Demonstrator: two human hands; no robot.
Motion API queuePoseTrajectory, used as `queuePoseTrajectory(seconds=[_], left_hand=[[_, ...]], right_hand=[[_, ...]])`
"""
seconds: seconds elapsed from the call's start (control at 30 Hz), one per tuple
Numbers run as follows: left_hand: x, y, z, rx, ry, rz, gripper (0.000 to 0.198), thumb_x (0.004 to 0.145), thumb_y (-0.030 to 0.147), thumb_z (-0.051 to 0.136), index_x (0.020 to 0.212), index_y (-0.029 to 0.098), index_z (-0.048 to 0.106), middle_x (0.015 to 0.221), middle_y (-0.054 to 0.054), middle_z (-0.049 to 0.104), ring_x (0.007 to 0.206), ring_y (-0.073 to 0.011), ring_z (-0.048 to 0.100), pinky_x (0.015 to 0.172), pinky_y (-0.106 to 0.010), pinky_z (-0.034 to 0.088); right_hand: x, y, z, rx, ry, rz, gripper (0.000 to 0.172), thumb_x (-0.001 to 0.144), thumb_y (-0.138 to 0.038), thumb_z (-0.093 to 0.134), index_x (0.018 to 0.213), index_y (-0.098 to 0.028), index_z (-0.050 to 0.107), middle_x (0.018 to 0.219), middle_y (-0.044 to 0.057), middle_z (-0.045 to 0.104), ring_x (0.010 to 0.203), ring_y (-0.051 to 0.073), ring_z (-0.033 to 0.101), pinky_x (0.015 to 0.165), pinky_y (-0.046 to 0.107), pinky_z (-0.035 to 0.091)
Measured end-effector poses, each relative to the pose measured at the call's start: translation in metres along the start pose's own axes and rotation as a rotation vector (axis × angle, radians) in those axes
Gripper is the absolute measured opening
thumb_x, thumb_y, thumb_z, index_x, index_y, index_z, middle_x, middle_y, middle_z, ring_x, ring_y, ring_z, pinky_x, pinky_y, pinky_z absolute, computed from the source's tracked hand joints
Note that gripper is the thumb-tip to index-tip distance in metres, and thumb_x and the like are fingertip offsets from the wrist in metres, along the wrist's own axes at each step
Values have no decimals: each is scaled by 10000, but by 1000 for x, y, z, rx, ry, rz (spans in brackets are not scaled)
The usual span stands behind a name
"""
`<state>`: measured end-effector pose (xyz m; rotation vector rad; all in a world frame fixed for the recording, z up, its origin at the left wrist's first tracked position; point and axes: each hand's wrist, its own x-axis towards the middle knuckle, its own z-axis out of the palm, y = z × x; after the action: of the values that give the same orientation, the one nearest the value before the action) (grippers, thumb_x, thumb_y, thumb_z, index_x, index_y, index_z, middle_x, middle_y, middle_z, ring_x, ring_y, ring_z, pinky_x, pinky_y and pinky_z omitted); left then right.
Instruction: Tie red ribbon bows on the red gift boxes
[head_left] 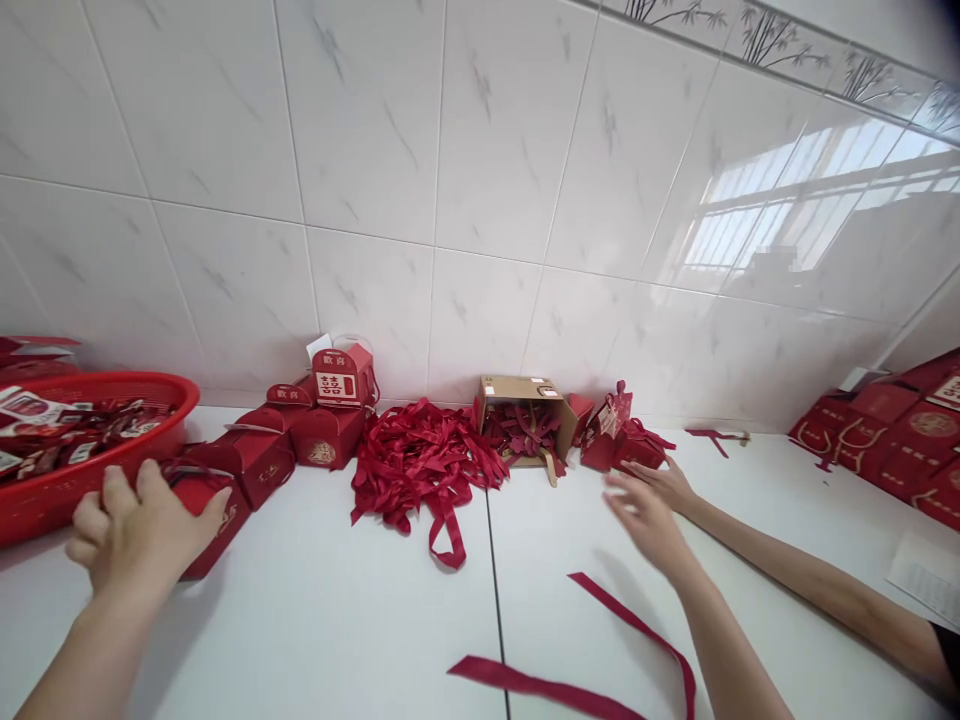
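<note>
My left hand (pixel 139 525) is at the lower left, its fingers curled over a red gift box (pixel 214 515) that lies on the white table (pixel 322 600). My right hand (pixel 646 518) hovers over the table right of centre, fingers stretched out and slightly blurred, holding nothing. Just beyond it, another person's hand (pixel 670 482) reaches in from the right and touches small red boxes (pixel 626 445) by the wall. A long loose red ribbon (pixel 570 690) lies on the table in front of my right arm.
A heap of red ribbons (pixel 420 455) lies by the tiled wall, beside a tipped cardboard box (pixel 525 395) holding more. Folded red gift boxes (pixel 330 400) stand left of the heap. A red basket (pixel 45 495) of packets sits far left; more red boxes (pixel 900 440) and a paper (pixel 926 575) far right.
</note>
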<state>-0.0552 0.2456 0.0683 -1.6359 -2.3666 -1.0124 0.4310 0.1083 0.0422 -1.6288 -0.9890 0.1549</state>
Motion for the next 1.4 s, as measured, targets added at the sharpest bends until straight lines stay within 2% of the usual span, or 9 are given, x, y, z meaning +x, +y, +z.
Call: queuePoseTrajectory(seconds=[0.13,0.2,0.47,0.63,0.77,0.9,1.07,1.2,1.4], left_hand=[[3,-27,18,19,-33,-15,779,772,646,491,1318,113,334,1501,-275,221,1339,-526,197,970,-692,243],[1,-32,21,20,-66,-1,691,786,647,461,1234,122,420,1483,-247,271,1323,-542,212,953,-707,237],[-27,-38,24,54,-18,157,472,840,614,403,964,187,561,1247,-161,567,1158,-469,460,835,-683,400],[-75,-43,29,-117,-307,570,378,832,472,509,1045,199,659,1307,-142,567,1210,-381,491,982,-562,422],[-133,-27,13,-347,-536,792,358,818,434,596,1101,232,680,1463,-91,434,1381,-357,300,1052,-523,400],[-175,-7,-12,-497,-689,833,195,859,350,584,980,246,696,1497,-52,385,1430,-324,187,1073,-534,373],[-183,11,-36,-678,-757,764,184,895,329,532,802,215,643,1406,-80,493,1379,-288,316,1076,-505,375],[-169,41,-36,-776,-727,719,178,904,330,517,841,214,637,1301,-86,567,1255,-250,471,1065,-478,379],[-157,62,-27,-624,-340,628,150,886,271,528,976,206,630,1132,-93,609,1133,-265,504,997,-524,383]], right_hand=[[-87,0,15,-40,-700,-90,282,752,-359,666,1010,-269,734,1023,79,684,898,248,652,842,403,513],[-126,3,26,-95,-821,-62,417,748,-315,675,1165,-319,665,1131,79,630,1009,268,614,910,419,477],[-193,21,63,-103,-591,-87,202,826,-262,545,767,-261,738,941,78,596,826,236,605,728,375,508],[-196,17,58,13,-617,-75,221,854,-325,521,716,-214,653,809,56,608,705,202,583,631,328,480],[-191,15,47,133,-508,71,246,826,-426,586,834,-191,658,658,24,594,576,173,529,556,304,447],[-191,2,38,277,-427,192,312,779,-485,649,846,-180,654,743,44,623,671,183,567,619,298,472],[-196,-28,34,330,-412,210,303,753,-475,686,734,-179,620,687,20,570,643,155,517,587,265,439],[-203,-44,35,383,-409,260,317,745,-485,690,716,-183,601,632,-4,528,566,122,455,513,238,391],[-229,-57,35,718,-422,465,312,843,-503,585,764,-222,476,501,-71,426,429,75,340,415,188,284]])
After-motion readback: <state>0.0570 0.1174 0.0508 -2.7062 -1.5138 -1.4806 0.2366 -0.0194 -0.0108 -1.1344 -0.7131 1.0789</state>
